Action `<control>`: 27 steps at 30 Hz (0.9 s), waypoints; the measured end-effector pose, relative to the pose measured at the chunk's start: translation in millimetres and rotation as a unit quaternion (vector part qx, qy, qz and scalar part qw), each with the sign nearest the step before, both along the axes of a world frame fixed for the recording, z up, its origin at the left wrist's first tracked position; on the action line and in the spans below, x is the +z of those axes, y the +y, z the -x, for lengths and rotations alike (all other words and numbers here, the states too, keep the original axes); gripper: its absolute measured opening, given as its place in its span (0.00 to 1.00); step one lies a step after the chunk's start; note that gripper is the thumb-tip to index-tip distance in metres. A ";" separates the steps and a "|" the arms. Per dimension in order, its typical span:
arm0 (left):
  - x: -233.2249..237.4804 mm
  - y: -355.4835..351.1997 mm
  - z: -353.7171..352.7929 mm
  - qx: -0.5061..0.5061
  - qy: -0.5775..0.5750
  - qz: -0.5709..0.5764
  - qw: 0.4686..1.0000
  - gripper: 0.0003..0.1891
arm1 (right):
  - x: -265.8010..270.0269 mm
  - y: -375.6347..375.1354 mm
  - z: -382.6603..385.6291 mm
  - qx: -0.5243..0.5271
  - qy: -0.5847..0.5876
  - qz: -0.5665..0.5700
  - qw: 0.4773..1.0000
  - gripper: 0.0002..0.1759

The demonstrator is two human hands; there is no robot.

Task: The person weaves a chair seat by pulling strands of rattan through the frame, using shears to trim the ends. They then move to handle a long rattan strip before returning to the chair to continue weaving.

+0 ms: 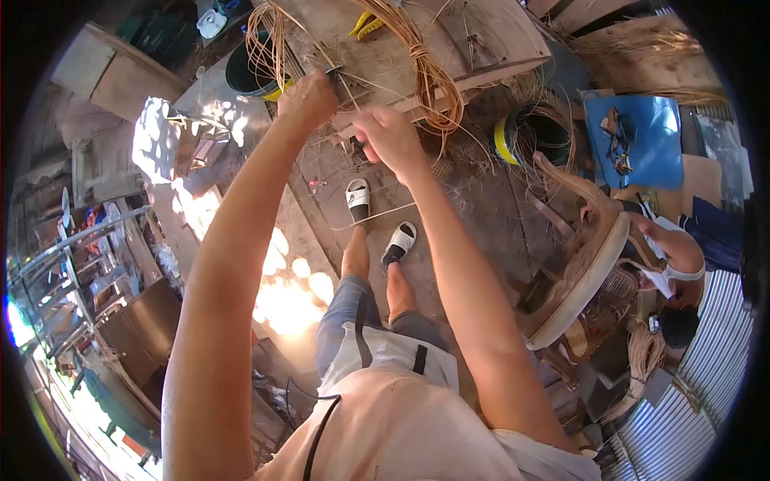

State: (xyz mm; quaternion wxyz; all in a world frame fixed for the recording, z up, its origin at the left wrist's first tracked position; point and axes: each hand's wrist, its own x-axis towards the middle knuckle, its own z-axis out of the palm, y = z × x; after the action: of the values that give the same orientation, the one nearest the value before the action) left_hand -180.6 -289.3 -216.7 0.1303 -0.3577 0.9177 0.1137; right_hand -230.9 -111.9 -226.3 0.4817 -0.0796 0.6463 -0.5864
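Observation:
My left hand [307, 102] is closed at the front edge of the wooden workbench [501, 50], with a small dark metal piece showing at its fingertips. A thin rattan strip [346, 86] runs past those fingers down to my right hand [388, 141], which is closed in a pinch around it. What else the left fingers grip I cannot tell. Below the hands, a pale length of strip curves in front of my legs. A coil of rattan [434, 90] hangs over the bench edge to the right, and a looser bundle [268, 50] lies at the left. Yellow-handled pliers [367, 26] rest farther back.
Black buckets with yellow bands stand left [242, 74] and right [503, 141] of the bench. A blue board [662, 143] carries hand tools. At right, a person [680, 250] sits beside a curved chair frame [589, 280]. Boards and clutter line the left side.

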 end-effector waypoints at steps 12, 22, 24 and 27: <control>1.4 0.2 -3.0 0.024 0.012 -0.030 0.999 0.15 | 51.2 441.2 -211.3 -0.031 0.026 -0.303 0.952 0.12; 21.0 24.4 -49.6 0.075 0.112 -0.094 0.986 0.20 | 73.6 597.9 -300.8 -0.043 0.041 -0.375 0.925 0.15; 57.7 85.7 -83.1 -0.001 0.137 -0.196 0.971 0.18 | 132.6 446.2 -226.4 -0.017 0.125 -0.304 0.944 0.15; 178.6 218.2 -146.6 -0.210 0.244 -0.460 0.828 0.15 | 179.0 320.7 -179.5 0.035 0.249 -0.143 0.957 0.11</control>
State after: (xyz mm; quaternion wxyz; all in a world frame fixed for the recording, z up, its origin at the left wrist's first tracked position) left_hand -34.0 -71.1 -38.1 0.0721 -0.0158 0.8140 0.5761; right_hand -51.5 208.8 -47.3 0.3320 -0.1757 0.8196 -0.4325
